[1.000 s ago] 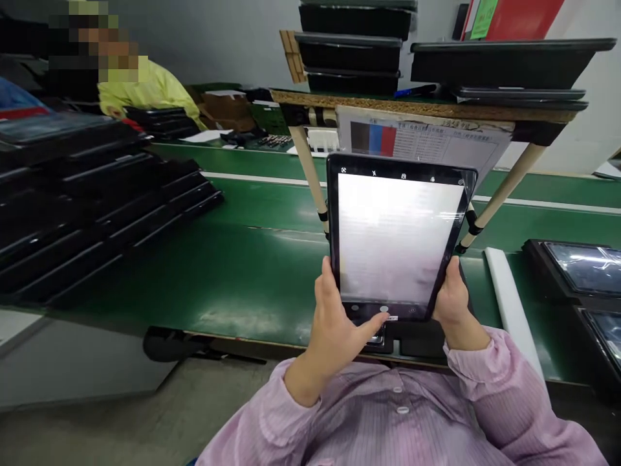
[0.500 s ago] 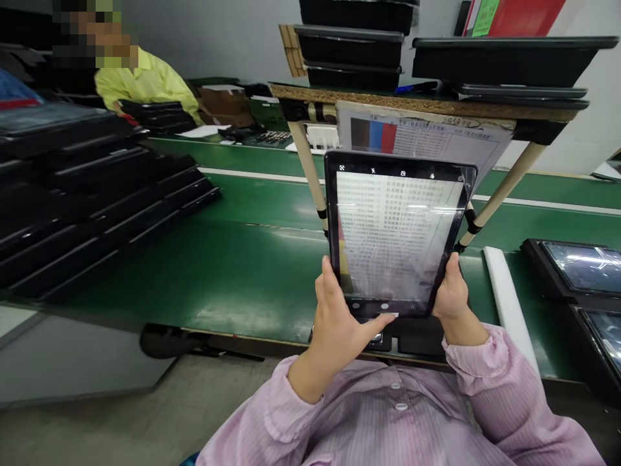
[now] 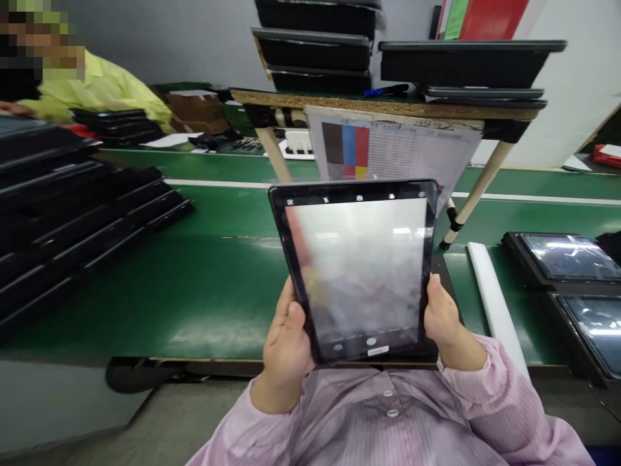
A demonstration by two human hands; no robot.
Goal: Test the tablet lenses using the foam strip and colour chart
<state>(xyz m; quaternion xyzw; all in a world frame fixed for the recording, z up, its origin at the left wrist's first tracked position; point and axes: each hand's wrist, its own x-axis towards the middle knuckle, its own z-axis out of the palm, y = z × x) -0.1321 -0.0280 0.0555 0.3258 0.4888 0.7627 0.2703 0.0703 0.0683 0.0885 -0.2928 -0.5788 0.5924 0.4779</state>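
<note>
Largest is the green table (image 3: 218,291). If the tablet (image 3: 356,272) is the centre of the clock, black trays (image 3: 72,213) are piled at 9 o'clock, probably overlapped to save space. At 12 o'clock stands a wooden shelf (image 3: 378,105); below its front edge is a printed colour chart (image 3: 417,155), perhaps set there for easy reading. The tablet is lifted above the table's near edge, its lit screen turned to the near side. The left hand (image 3: 288,343), at 8 o'clock, and the right hand (image 3: 442,317), at 4 o'clock, pinch its side edges, seemingly to leave the screen uncovered.
</note>
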